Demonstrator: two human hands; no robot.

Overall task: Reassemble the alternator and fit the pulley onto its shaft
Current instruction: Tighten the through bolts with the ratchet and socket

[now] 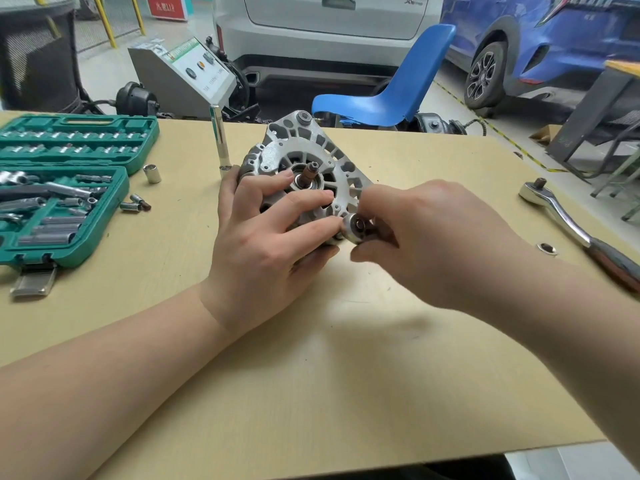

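Both hands work mid-surface [346, 375]: the left hand [263, 244] grips the alternator [298, 150], its shaft [309, 173] pointing to 12 o'clock, while the right hand [426, 237], nearer, pinches the pulley [356, 227] at the shaft's 4 o'clock.

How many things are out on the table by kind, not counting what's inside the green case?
Alternator: 1
Ratchet: 1
Green case: 1
Loose sockets or bits: 5
Round part in right hand: 1
Total: 9
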